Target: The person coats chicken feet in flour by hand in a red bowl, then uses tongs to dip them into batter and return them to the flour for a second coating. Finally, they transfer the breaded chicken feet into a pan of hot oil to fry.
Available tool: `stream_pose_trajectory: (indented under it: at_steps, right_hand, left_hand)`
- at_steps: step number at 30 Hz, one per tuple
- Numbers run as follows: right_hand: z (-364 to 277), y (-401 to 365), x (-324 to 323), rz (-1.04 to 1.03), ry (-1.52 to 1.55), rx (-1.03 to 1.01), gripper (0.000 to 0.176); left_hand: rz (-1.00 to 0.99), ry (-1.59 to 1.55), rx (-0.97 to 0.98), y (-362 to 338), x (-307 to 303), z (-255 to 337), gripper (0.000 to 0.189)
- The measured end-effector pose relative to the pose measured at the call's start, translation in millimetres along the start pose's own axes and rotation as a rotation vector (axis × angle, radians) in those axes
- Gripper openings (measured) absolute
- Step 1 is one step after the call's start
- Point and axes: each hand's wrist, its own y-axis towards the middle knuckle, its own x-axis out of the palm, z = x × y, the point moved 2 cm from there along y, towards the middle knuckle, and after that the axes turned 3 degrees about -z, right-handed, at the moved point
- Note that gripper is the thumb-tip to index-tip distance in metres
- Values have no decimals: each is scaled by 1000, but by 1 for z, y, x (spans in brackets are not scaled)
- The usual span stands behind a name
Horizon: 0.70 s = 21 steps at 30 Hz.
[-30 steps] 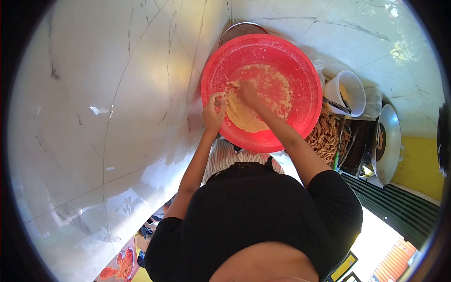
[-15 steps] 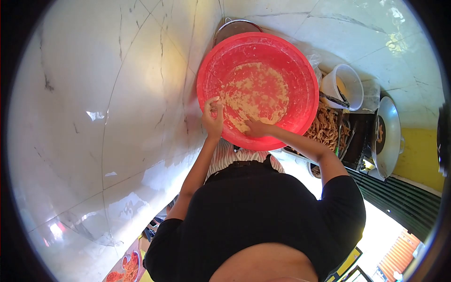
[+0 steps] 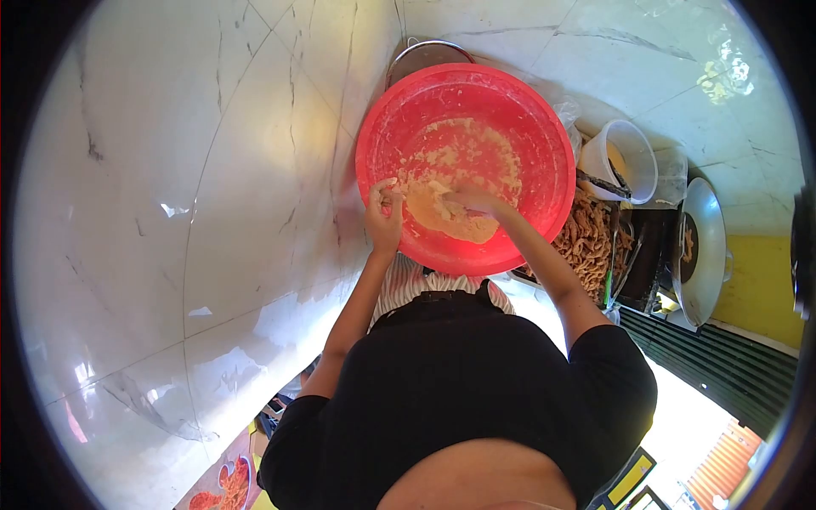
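A wide red plastic basin (image 3: 544, 127) stands in front of me, with a crumbly yellowish flour-like mixture (image 3: 455, 225) spread over its bottom. At the basin's left rim, my left hand (image 3: 385, 217) is closed, its fingers curled over the edge. My right hand (image 3: 476, 200) reaches over the near side into the basin, low over the mixture. Motion smears its fingers, and I cannot tell whether they hold anything. Close to the hand the mixture lies in a smooth, blurred heap, while farther back it is in loose crumbs.
Brown fried pieces (image 3: 586, 234) are heaped right of the basin, near a white plastic tub (image 3: 642, 157) and a large metal wok (image 3: 704, 255). Marbled tile wall (image 3: 255, 170) stands close on the left. Behind the basin shows a metal-rimmed round vessel (image 3: 429, 53).
My right hand has moved up and away from me, from the basin's near side. The yellowish mixture there has been heaped towards the middle. My left hand stays on the rim.
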Motion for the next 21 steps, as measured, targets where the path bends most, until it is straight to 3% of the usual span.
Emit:
stream_pose_trajectory:
  at_steps: [1,3,7,9,12,14,15,18,20,21]
  right_hand:
    - [12,11,-8,-1,0,-2,51]
    - [28,31,-20,124,-92,-333,37]
    - [23,25,-32,223,-140,-278,27]
    - [14,16,-32,209,-105,-455,25]
    - [9,9,-29,162,-56,-427,28]
    - [6,6,-27,69,-7,-425,28]
    - [5,2,-25,-24,42,-419,27]
    - [-16,-27,-16,-48,168,-507,30]
    - [-12,-26,-18,43,174,-509,31]
    - [-10,-24,-19,123,180,-509,32]
  left_hand:
    - [-23,3,-9,0,-1,-1,16]
    - [-44,10,-17,-1,-1,0,15]
    - [-115,139,-14,-1,-3,1,20]
    - [-148,206,-6,0,-3,3,22]
    - [-265,405,5,4,4,12,29]
    - [-320,487,190,7,12,19,34]
    - [-326,485,190,7,17,10,34]
    - [-511,289,169,13,35,-16,38]
    - [-980,11,-481,16,43,-28,40]
    - [-989,12,-474,17,46,-28,40]
